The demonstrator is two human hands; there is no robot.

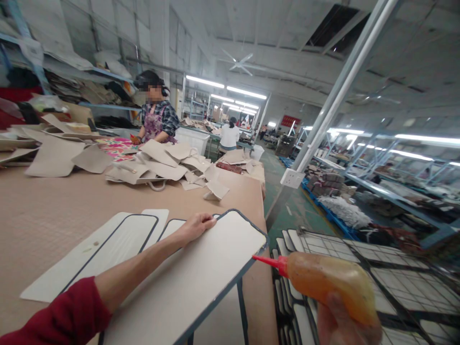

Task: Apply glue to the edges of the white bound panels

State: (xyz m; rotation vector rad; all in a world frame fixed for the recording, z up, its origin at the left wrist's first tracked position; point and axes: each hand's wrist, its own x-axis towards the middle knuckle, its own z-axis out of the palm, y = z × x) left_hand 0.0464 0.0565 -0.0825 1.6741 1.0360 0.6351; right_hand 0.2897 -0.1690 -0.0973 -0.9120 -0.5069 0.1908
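Workshop table [53, 215] carries the white panel [201, 273]. My left hand [196, 225] curls its fingers together over the panel's far edge, likely steadying it. At its right corner, my right hand [345, 321] grips the glue bottle [330, 282], nozzle at the dark rim.

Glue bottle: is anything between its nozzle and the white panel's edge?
Nothing visible. The glue bottle in the right hand has its red nozzle at the dark edge of the white panel; the left hand rests on its far side.
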